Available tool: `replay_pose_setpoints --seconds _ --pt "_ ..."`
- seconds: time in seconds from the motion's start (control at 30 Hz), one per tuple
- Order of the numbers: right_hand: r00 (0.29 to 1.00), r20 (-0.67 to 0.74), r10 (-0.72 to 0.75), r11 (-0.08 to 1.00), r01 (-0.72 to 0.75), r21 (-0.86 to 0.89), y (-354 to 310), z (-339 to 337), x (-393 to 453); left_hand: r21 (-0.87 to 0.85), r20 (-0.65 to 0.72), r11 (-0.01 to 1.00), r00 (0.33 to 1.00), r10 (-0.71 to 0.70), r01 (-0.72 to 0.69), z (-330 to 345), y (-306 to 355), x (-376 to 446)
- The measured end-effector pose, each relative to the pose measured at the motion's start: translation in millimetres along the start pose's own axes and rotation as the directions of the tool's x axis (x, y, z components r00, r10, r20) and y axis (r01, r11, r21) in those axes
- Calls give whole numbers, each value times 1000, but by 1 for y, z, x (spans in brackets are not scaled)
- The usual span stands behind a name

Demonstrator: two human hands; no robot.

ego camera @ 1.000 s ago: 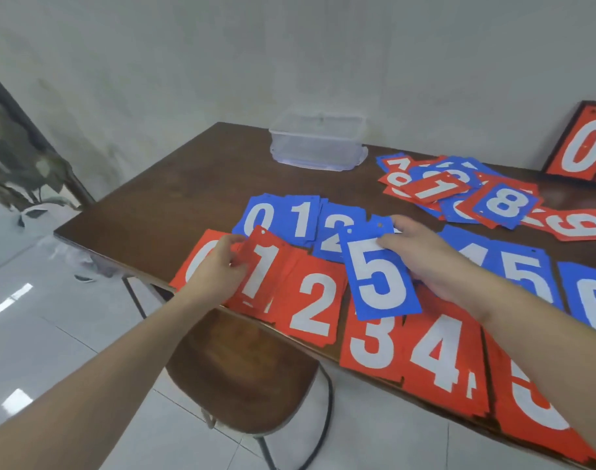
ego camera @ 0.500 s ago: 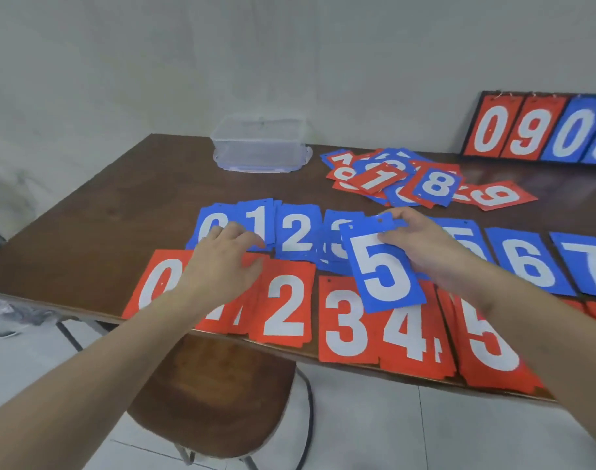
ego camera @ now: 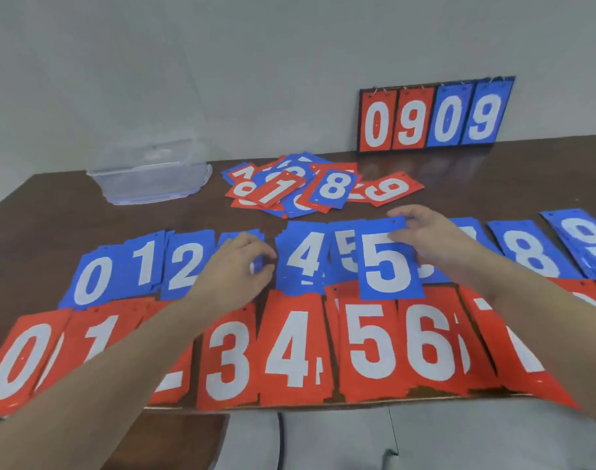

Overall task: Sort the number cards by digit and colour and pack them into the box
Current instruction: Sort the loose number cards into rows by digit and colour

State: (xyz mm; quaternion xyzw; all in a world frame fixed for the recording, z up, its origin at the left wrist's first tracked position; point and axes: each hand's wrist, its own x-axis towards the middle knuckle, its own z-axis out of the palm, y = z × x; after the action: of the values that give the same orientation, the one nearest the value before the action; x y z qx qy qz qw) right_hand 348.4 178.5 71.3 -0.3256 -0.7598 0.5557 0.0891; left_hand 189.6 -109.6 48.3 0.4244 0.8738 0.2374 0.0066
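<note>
Resting on the blue 3 pile, the left hand curls its fingers without a clear grip; further right, the right hand pinches a blue 5 card above the blue 5 pile, clear box behind.

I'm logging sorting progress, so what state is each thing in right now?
Blue 5 card: held by right hand, over the blue 5 pile.
Left hand: fingers curled over the blue 3 pile.
Clear plastic box: no cards visible inside.
Loose mixed card heap: unsorted.
Red card row: laid out by digit.
Flip scoreboard: upright, reads 0909.
</note>
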Motion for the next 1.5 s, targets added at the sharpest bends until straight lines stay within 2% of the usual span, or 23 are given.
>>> replay_pose_setpoints --seconds 0.13,0.3,0.4,0.57,0.67,0.7,0.77,0.93,1.1,1.2,1.27,1.43,1.5 --pt "997 81 -10 997 4 79 3 -13 30 10 23 999 999 -36 35 11 24 28" --pt "979 190 -74 995 86 -55 -5 -6 64 44 -6 992 993 -115 115 25 44 57" --pt "964 221 -149 969 187 -164 -6 1 80 19 -18 982 982 -186 187 30 49 69" --pt "934 277 -227 867 323 -378 1 10 105 44 -24 976 977 -212 213 35 51 82" --pt "903 278 -327 711 429 -557 7 11 115 83 -25 979 983 -183 184 38 52 90" --pt "888 281 -364 661 459 -594 10 11 118 88 -32 980 984 -178 180 39 51 93" --pt "876 268 -401 647 478 -594 11 9 124 82 -43 977 980 -193 196 39 47 102" --pt "914 152 -377 715 392 -579 5 -11 155 -54 -38 933 933 -358 356 32 30 134" --pt "987 56 -152 711 149 -688 0 -31 188 -111 -82 876 874 -479 469 23 -2 179" --pt "999 -20 -44 668 14 -744 5 -30 201 -25 -101 861 855 -508 508 26 -25 203" --pt "999 -51 5 638 -43 -769 10 -28 206 54 -66 853 854 -516 520 30 -37 215" --pt "998 20 -58 624 52 -779 10 -31 208 247 94 833 843 -529 495 37 -58 228" --pt "997 32 -63 594 63 -802 6 -34 210 233 129 829 829 -544 508 36 -61 233"
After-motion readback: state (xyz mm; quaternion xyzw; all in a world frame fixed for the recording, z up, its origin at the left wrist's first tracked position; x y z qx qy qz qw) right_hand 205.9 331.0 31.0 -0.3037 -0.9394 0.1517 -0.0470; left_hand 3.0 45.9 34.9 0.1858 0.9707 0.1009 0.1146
